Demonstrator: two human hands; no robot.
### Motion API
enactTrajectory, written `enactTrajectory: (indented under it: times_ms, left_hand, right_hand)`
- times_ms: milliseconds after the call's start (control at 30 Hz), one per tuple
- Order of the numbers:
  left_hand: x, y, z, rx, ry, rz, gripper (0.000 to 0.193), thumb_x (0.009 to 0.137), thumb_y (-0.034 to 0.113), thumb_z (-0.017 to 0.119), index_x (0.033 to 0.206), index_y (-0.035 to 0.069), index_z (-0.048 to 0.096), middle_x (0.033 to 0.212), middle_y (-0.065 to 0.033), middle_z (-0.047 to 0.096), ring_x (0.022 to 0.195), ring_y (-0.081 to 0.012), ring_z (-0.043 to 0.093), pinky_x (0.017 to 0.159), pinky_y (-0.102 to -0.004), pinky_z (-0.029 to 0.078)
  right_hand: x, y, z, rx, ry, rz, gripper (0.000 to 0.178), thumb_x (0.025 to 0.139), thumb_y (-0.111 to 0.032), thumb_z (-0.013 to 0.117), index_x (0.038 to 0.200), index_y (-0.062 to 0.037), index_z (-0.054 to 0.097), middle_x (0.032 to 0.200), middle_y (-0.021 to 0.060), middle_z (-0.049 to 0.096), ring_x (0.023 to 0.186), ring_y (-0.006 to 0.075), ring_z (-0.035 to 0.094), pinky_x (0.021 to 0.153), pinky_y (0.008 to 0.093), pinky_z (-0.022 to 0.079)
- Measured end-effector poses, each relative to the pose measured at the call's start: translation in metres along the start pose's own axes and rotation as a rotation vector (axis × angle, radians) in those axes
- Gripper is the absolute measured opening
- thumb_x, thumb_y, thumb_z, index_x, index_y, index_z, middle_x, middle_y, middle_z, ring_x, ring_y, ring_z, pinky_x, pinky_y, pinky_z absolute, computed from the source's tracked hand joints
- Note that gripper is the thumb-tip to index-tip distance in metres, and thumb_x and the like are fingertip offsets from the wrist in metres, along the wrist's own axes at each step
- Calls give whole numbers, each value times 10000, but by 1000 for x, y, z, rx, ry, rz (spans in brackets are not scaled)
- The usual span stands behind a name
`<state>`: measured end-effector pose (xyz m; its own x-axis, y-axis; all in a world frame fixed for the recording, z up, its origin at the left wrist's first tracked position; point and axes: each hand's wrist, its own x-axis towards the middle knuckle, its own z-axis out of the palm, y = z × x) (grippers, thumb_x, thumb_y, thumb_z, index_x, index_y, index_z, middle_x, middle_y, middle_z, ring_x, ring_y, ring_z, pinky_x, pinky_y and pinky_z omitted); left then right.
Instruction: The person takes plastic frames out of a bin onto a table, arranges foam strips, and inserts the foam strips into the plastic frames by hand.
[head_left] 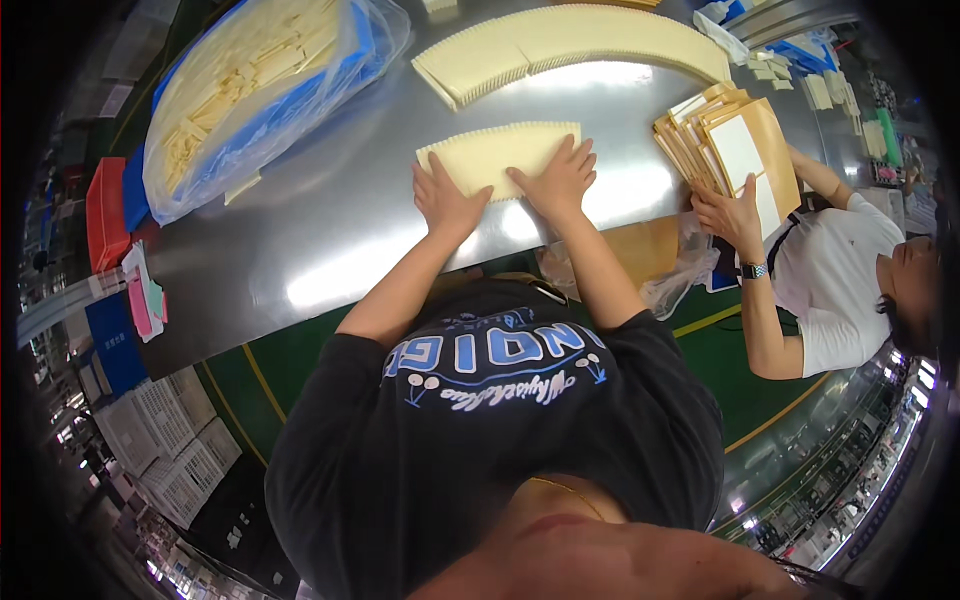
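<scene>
A short, slightly curved row of thin cream-coloured pieces (500, 155) lies on the metal table in front of me, packed side by side with ridged edges. My left hand (448, 203) grips its left end, fingers over the end and thumb along the near edge. At the right end, my right hand (558, 185) holds it the same way, thumb pointing inward. What each single piece is, I cannot make out. Beyond it curves a much longer row of similar cream pieces (580, 42), with a visible break left of its middle.
At the left stands a blue bin (300, 95) lined with clear plastic, full of loose cream pieces. A red bin (107, 215) sits beside it. To my right a co-worker's hands hold a stack of brown envelopes (770, 140). The metal table's (230, 290) near edge runs before me.
</scene>
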<state>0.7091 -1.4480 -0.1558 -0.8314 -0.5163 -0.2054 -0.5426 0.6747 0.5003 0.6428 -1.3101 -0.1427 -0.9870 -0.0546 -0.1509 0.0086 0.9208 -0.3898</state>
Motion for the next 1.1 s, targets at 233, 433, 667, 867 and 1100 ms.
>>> enactTrajectory:
  times_ms: [233, 433, 667, 867, 1100]
  left_hand:
    - [16, 11, -1, -63, 5, -120, 1053, 587, 493, 679, 1307, -6, 95, 1324, -320, 30, 1240, -410, 88, 999, -455, 120]
    - [36, -10, 7, -19, 47, -122, 1081, 569, 523, 677, 1309, -3, 89, 1332, -309, 15, 1242, -408, 83, 998, -438, 123]
    - [46, -17, 20, 74, 33, -170, 1090, 555, 511, 684, 1315, 13, 83, 1344, -287, 7, 1250, -384, 71, 989, -448, 129]
    - [53, -33, 27, 112, 12, -160, 1108, 545, 529, 677, 1327, 44, 60, 1359, -260, -18, 1251, -387, 66, 981, -464, 136]
    - [37, 5, 14, 250, -79, -223, 1042, 600, 529, 621, 1338, 67, 48, 1377, -224, -36, 1253, -419, 42, 968, -525, 168]
  right_hand:
    - [8, -17, 25, -17, -3, -39, 1082, 572, -520, 666, 1284, 75, 110, 1313, 341, 47, 1218, 488, 59, 970, 546, 114]
    - [22, -28, 41, 22, -27, -22, 1100, 555, -518, 678, 1300, 49, 100, 1329, 321, 31, 1231, 466, 61, 973, 545, 110]
    - [33, -31, 62, 10, -7, -25, 1080, 551, -538, 674, 1296, 31, 135, 1321, 317, 73, 1213, 466, 109, 956, 554, 129]
    - [34, -21, 71, 18, -24, -35, 1076, 556, -530, 672, 1299, 27, 128, 1325, 317, 62, 1219, 471, 90, 962, 557, 116]
    - [25, -22, 44, -81, -85, 2, 1059, 588, -502, 652, 1308, 34, 91, 1333, 319, 18, 1228, 486, 20, 976, 562, 72]
